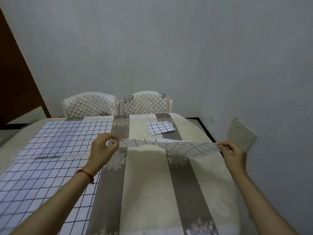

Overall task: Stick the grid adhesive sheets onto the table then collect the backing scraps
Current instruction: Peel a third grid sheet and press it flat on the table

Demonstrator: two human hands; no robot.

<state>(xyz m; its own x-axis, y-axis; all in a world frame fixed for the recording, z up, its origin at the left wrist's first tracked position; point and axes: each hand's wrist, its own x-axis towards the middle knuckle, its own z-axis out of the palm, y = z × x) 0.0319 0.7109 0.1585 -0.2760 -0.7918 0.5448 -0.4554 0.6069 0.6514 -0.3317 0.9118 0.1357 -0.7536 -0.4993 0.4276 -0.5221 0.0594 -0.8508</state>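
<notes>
Above the right half of the table (pixel 147 200), a grid adhesive sheet (pixel 171 146) stretched out flat in the air, sagging a little in the middle. Left hand (pixel 103 151) pinching its left edge between thumb and curled fingers; right hand (pixel 234 154) pinching its right edge the same way. A red string bracelet (pixel 85 174) on the left wrist. On the left half of the table, two large grid sheets lying flat: the far sheet (pixel 67 138) and the near sheet (pixel 45 192), edges almost meeting. Toward the far right, a small folded grid piece (pixel 160 127) resting on the striped floral tablecloth (pixel 183 192). Beyond the far edge, two quilted chair backs (pixel 118 105) against a grey wall (pixel 169 48).
</notes>
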